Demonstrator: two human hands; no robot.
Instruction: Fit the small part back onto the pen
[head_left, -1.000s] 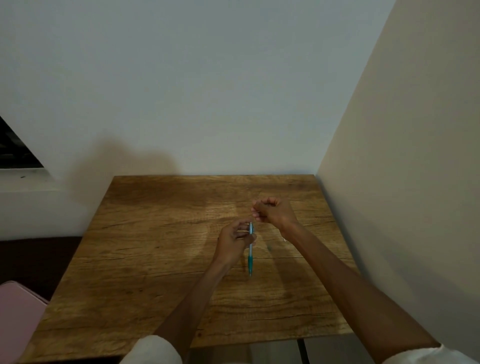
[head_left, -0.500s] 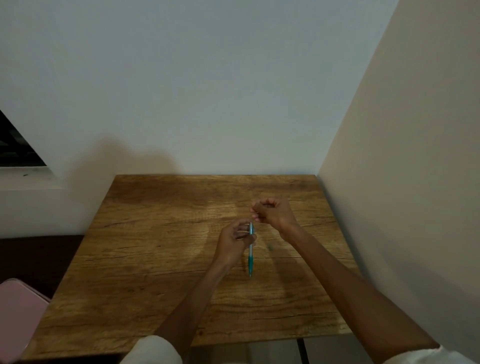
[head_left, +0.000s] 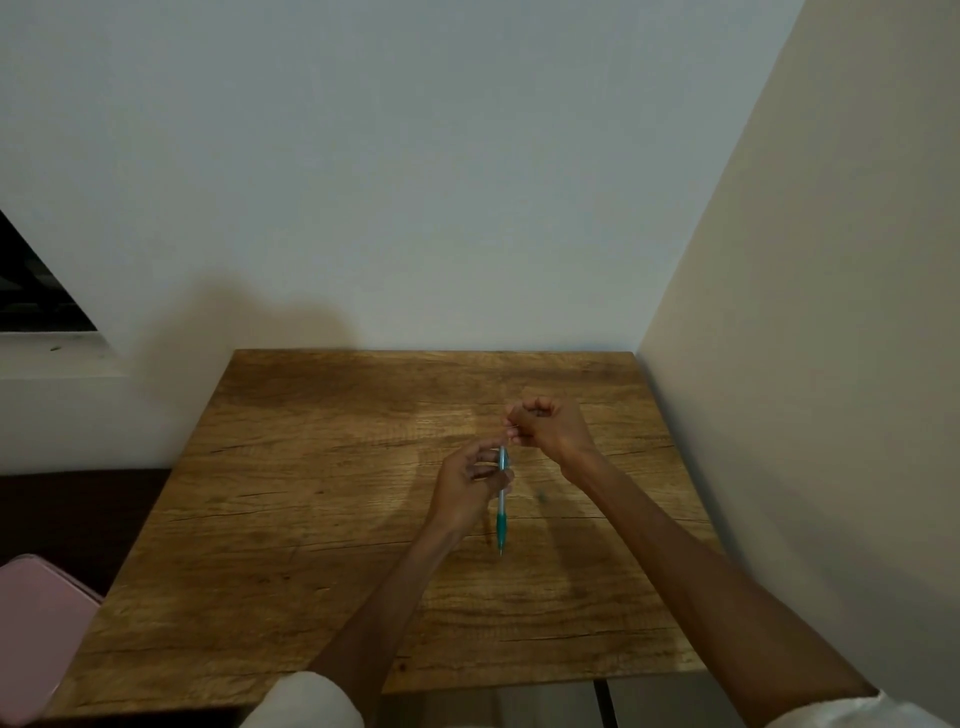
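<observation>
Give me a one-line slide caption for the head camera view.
Left hand holds a slim teal-and-clear plastic pen over the square wooden table; right hand is curled just beyond it.
</observation>
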